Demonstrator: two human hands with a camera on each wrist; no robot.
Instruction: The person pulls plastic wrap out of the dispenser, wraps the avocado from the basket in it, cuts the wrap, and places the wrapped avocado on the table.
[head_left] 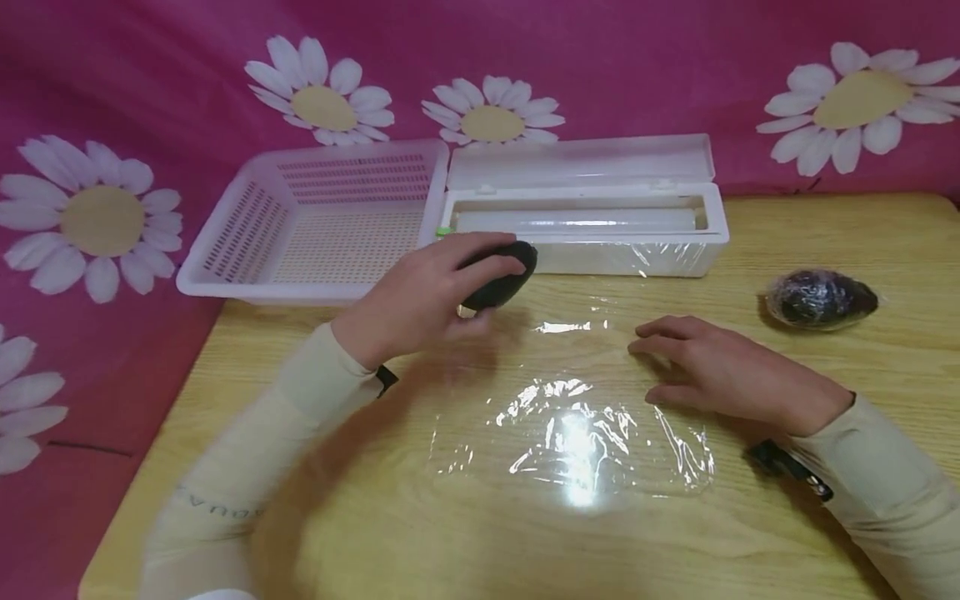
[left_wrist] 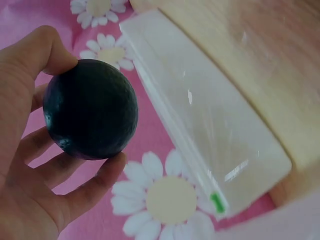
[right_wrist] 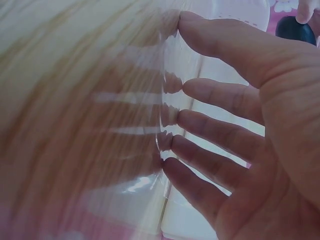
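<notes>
My left hand (head_left: pixel 420 292) grips a dark avocado (left_wrist: pixel 92 110) between curled fingers and thumb, raised over the table in front of the cling film dispenser (head_left: pixel 630 258). A sheet of clear cling film (head_left: pixel 577 433) lies spread on the wooden table below, shining with reflections and wrinkled in places. By the sheet's right side is my right hand (head_left: pixel 720 367), fingers spread and holding nothing. In the right wrist view its fingertips (right_wrist: pixel 187 117) come to the film or very close to it; contact is hard to tell. Further right lies a second avocado (head_left: pixel 821 300) wrapped in film.
A white plastic basket (head_left: pixel 311 290) stands at the back left, beside the dispenser. The dispenser's lid (head_left: pixel 581 162) is up, and a film roll (head_left: pixel 577 220) lies inside. Behind the table (head_left: pixel 450 542) hangs a pink cloth (head_left: pixel 600 50) with white daisies.
</notes>
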